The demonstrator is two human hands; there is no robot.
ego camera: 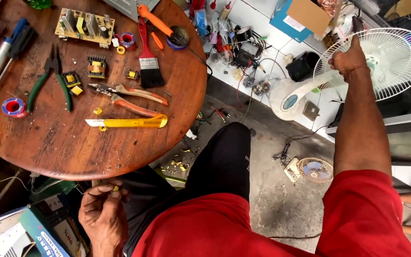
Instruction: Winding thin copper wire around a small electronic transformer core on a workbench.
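My right hand (347,59) is stretched out to the upper right and grips the rim of a white wire fan guard (391,57) on a white table fan. My left hand (102,209) is low, below the edge of the round wooden table (72,152), with its fingers pinched on a small yellow piece (115,188). On the table lie a yellow utility knife (127,123), orange-handled pliers (129,97), green-handled pliers (48,81), a red-handled brush (148,62) and a circuit board (84,26).
Rolls of tape (14,107), screwdrivers (5,50) and small yellow transformers (96,66) sit on the table. A small fan (315,170) lies on the concrete floor. A white ledge (243,57) holds cables and parts. Boxes (39,228) stand at lower left.
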